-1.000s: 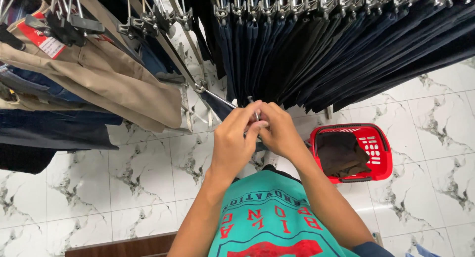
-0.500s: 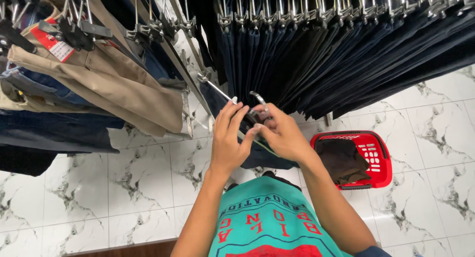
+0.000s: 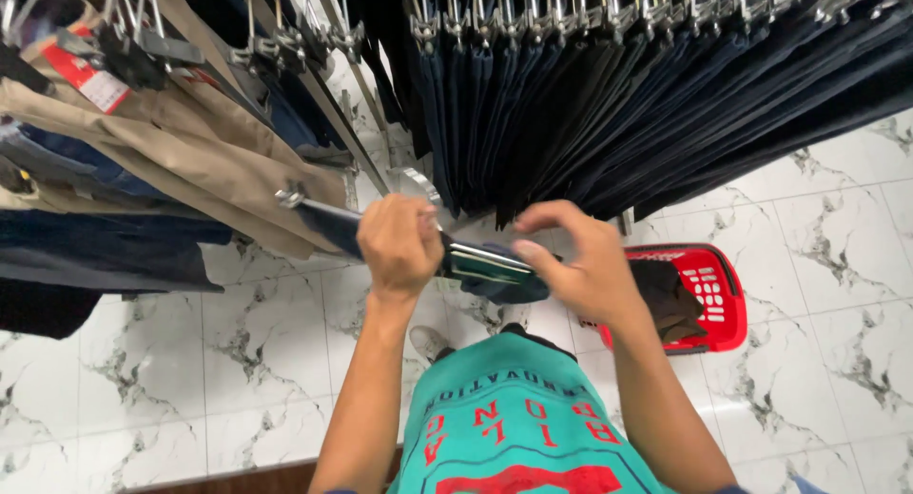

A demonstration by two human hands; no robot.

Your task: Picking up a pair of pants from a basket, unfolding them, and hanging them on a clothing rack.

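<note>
Both hands (image 3: 399,242) (image 3: 580,266) grip seemingly dark trousers (image 3: 490,271) on a clip hanger (image 3: 295,199).

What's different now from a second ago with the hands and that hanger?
The hands have spread apart: left hand grips the metal clip hanger with dark folded trousers, right hand moved to their far end. Red plastic basket and hanging navy trousers unchanged.
</note>
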